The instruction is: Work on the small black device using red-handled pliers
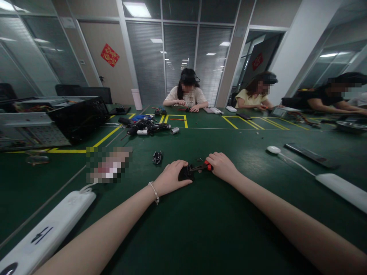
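A small, dark black part with a blocky outline lies low on the dark green surface, in the middle of the view, directly between the two hands. The left hand is the nearer one: it grasps the part from its left side, fingers over the far edge and thumb along the near edge. The right hand is closed around the red-handled pliers with a dark metal nose. Their long axis runs sideways across the view, from the right hand towards the left, dipping slightly towards the person, so the nose meets the part's right edge.

The left fingers cover much of the part, so its full shape is hard to make out. Whether the plier tips pinch it or only rest against it, I cannot tell. The right palm hides most of the red handles. Thin, dark slivers lie just beyond the nose, too small to identify. A black piece with silvery edges sits apart, beyond the left hand; its details are blurred.
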Motion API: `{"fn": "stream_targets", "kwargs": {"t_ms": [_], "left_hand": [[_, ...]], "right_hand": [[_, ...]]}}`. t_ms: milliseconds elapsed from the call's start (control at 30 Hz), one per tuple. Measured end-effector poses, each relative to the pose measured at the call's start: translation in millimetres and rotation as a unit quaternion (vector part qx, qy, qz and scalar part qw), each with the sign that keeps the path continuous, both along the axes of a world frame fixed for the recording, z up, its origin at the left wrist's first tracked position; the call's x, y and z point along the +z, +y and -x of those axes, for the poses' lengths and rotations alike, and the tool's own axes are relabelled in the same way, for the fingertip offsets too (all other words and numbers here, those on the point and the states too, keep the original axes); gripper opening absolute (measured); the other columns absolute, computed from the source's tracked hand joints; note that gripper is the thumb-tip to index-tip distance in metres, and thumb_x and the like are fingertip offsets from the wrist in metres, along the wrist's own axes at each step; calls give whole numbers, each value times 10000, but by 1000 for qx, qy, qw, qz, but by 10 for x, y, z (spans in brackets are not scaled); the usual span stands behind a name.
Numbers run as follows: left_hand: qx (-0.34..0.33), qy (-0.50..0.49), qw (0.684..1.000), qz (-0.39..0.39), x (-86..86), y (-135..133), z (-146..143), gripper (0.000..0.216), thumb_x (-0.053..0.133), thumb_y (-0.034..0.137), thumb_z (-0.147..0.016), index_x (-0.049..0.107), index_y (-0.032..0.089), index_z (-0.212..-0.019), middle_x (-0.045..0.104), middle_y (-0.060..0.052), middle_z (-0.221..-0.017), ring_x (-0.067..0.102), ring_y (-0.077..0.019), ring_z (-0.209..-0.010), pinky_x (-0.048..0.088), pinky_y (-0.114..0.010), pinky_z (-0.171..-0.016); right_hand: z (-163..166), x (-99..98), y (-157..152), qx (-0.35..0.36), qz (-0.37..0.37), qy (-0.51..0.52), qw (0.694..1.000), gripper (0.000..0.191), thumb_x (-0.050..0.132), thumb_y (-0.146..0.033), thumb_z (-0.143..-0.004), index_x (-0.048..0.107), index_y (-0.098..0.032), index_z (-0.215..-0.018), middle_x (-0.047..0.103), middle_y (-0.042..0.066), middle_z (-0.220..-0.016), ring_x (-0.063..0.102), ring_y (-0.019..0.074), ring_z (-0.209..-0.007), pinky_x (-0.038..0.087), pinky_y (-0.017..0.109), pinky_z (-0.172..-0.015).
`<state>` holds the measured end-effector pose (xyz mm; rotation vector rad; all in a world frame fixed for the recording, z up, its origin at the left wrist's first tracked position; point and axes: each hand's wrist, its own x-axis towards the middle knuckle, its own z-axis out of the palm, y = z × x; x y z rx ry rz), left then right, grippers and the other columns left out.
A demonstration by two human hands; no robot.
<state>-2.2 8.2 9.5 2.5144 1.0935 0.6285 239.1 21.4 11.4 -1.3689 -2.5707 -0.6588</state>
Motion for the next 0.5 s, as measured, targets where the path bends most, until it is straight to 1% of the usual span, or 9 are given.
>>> {"fn": "stream_targets", "kwargs": {"t_ms": [267,500], "left_hand": [[3,14,1000,-9,-30,6,6,519,563,491,-730,413,219,-1145,488,-61,-1153,478,-246,-1034,374,-390,-869],[8,19,1000,-21,-45,1,4,509,563,488,-733,411,220,-1137,488,-61,-1142,479,-246,-1023,373,-384,-858]], "right_hand": [[-14,-5,23,12,9,4,1000,195,454,-62,-683,563,-139,-825,562,67,-819,452,172,-745,308,275,-670],[-14,-15,17,7,5,4,1000,208,451,-51,-674,561,-139,-826,560,66,-809,453,174,-743,303,274,-662]]}}
